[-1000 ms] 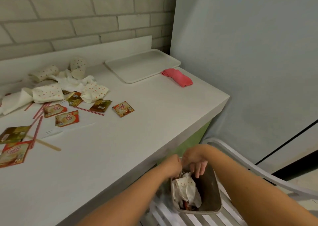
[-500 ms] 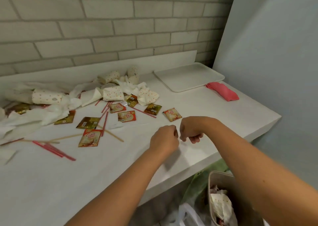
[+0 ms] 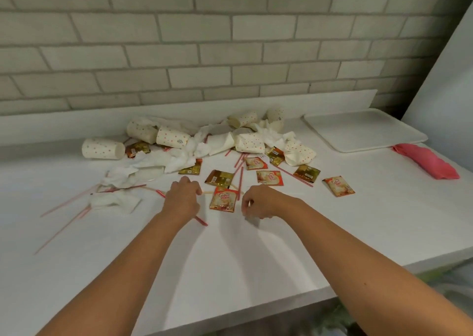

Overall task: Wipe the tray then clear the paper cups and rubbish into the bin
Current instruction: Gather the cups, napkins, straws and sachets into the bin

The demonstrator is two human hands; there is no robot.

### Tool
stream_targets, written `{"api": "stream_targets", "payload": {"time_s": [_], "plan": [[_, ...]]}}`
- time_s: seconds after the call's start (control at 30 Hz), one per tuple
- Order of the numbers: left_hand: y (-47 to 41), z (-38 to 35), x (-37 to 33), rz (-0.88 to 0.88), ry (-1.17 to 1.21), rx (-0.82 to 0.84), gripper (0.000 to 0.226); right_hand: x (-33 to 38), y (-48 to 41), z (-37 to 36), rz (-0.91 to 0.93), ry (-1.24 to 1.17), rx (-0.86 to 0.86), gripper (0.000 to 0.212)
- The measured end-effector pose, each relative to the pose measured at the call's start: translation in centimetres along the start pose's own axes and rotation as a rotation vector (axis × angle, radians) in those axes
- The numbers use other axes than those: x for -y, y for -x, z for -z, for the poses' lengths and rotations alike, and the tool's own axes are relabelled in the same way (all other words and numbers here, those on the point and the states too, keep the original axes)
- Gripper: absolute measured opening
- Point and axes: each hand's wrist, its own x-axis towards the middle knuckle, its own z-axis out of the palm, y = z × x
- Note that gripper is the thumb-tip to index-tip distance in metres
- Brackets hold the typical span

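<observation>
Head view showed the tray (image 3: 363,133) bare beside the pink cloth (image 3: 427,163), with paper cups (image 3: 102,148), sachets (image 3: 222,199) and straws (image 3: 201,221) uncleared, and the left hand (image 3: 183,197) and right hand (image 3: 258,204) apart and curled, grip unclear.

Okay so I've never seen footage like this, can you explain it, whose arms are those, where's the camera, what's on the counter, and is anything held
There is no machine: a person wears a camera on the head, looking down at their two bare arms. The white counter holds spotted paper cups, crumpled napkins, coffee creamer sachets and red straws. A white tray and a pink cloth sit at the far right. The left hand and right hand reach over the litter with fingers curled; whether either grips anything is unclear.
</observation>
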Motion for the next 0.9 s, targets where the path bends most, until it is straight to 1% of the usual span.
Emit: {"api": "stream_targets", "payload": {"time_s": [0.07, 0.13, 0.27, 0.37, 0.53, 0.63, 0.7, 0.77, 0.83, 0.9], "plan": [[-0.4, 0.2, 2.5, -0.007, -0.092, 0.030, 0.036, 1.4, -0.9, -0.5, 0.036, 0.015, -0.012, 0.021], [-0.6, 0.1, 4.2, -0.055, -0.156, 0.058, 0.030, 2.7, -1.8, -1.0, 0.072, 0.032, -0.029, 0.021], [-0.6, 0.0, 5.7, -0.140, -0.143, 0.080, 0.019, 4.6, -3.2, -1.6, 0.097, 0.032, -0.048, 0.020], [-0.7, 0.2, 6.3, -0.181, -0.110, 0.136, 0.010, 5.9, -4.1, -1.8, 0.107, 0.037, -0.057, 0.018], [-0.3, 0.7, 6.7, -0.256, -0.180, 0.363, 0.019, 7.8, -5.5, -2.2, 0.098, 0.020, -0.075, 0.017], [-0.1, 0.6, 6.9, -0.287, -0.205, 0.429, 0.024, 8.7, -5.7, -2.2, 0.134, 0.046, -0.031, 0.020], [0.3, 0.2, 7.2, -0.295, -0.195, 0.419, 0.026, 9.2, -5.6, -2.4, 0.195, 0.092, 0.035, 0.030], [0.9, -0.4, 7.4, -0.299, -0.184, 0.361, 0.031, 9.8, -5.6, -3.1, 0.240, 0.124, 0.067, 0.037], [1.6, -0.9, 7.5, -0.299, -0.195, 0.296, 0.036, 10.2, -5.8, -3.8, 0.264, 0.144, 0.043, 0.033], [2.1, -1.3, 7.8, -0.312, -0.198, 0.240, 0.037, 10.5, -6.2, -4.3, 0.266, 0.179, 0.017, 0.024]]}}
